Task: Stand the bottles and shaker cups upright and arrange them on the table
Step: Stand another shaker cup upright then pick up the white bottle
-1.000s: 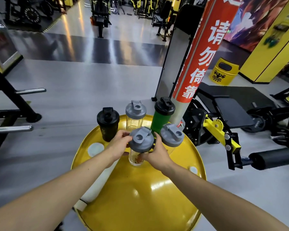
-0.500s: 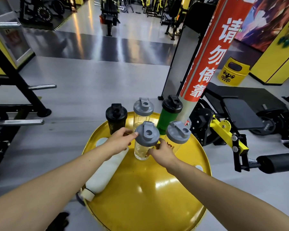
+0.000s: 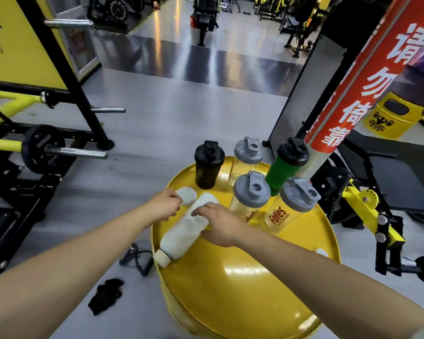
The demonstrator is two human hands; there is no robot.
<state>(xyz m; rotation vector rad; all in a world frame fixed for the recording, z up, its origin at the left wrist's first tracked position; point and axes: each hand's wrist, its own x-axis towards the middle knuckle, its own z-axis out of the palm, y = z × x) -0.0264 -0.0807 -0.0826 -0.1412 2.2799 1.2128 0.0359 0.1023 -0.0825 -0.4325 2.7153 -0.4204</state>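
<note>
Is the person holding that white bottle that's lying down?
Not gripped yet. The right hand rests on the middle of the white bottle; the left hand is beside its far end, holding nothing.

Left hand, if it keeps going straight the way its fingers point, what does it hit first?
Probably the white cap: the left hand points up and right, its fingers already at the cap's edge. Beyond it stands the black shaker. Actual contact is unclear.

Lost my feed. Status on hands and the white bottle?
Left hand open by white cap. Right hand open, resting on white bottle, lying flat. Five shakers upright behind; nothing blocking.
</note>
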